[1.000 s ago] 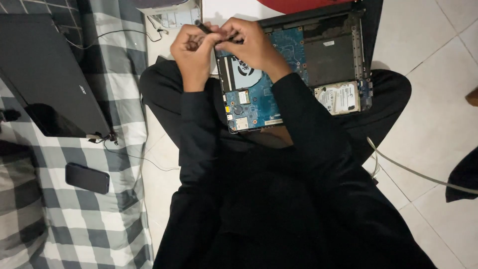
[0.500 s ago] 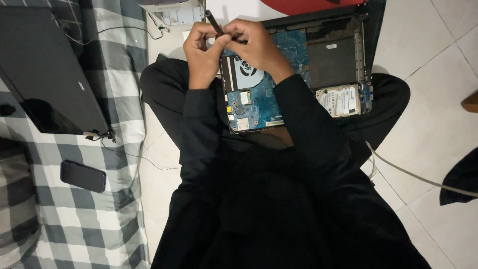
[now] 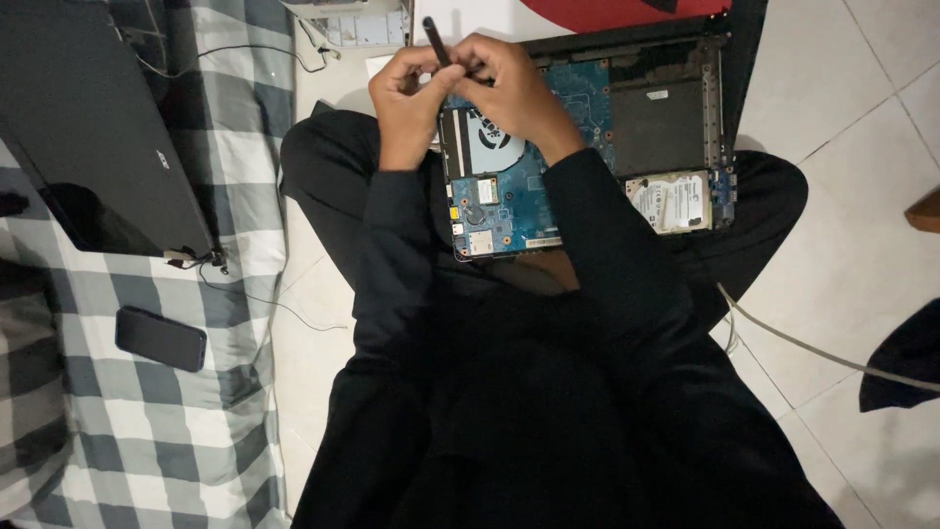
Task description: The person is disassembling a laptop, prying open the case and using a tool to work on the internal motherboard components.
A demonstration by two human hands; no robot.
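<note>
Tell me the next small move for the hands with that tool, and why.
Probably lower the tip of the dark tool onto the blue board. Both the left hand and right hand hold it raised above the opened laptop, tip off the board.

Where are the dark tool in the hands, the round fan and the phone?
dark tool (image 3: 432,34), head view, on its shaft above the fingers.
fan (image 3: 490,140), head view, on its pale cover inside the opened laptop.
phone (image 3: 161,339), head view, on the middle of its black face.
</note>
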